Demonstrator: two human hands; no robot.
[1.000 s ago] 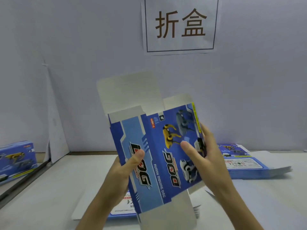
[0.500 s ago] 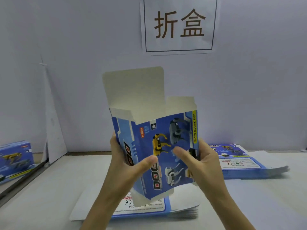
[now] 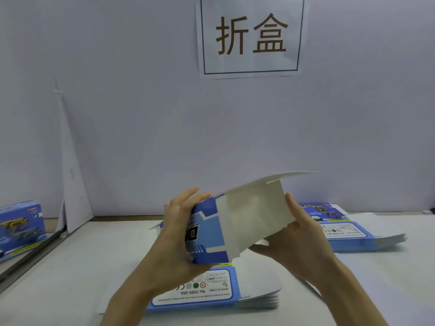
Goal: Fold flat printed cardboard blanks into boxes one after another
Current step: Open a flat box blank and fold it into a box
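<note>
I hold a blue printed box (image 3: 209,234) on its side above the table, its open end with plain white flaps (image 3: 256,208) pointing right. My left hand (image 3: 176,234) grips the blue body from the left, thumb underneath and fingers over the top. My right hand (image 3: 299,241) holds the white flap end, its fingers against the flap's far edge and its thumb under the box. A stack of flat printed blanks (image 3: 211,292) lies on the table just below the box.
A second stack of flat blanks (image 3: 348,231) lies at the right on the white table (image 3: 70,267). A finished blue box (image 3: 21,224) stands at the far left edge. A paper sign (image 3: 250,34) hangs on the wall behind.
The box was upright with its flaps pointing up; both hands have tipped it onto its side and lowered it, so the white flaps now point right.
</note>
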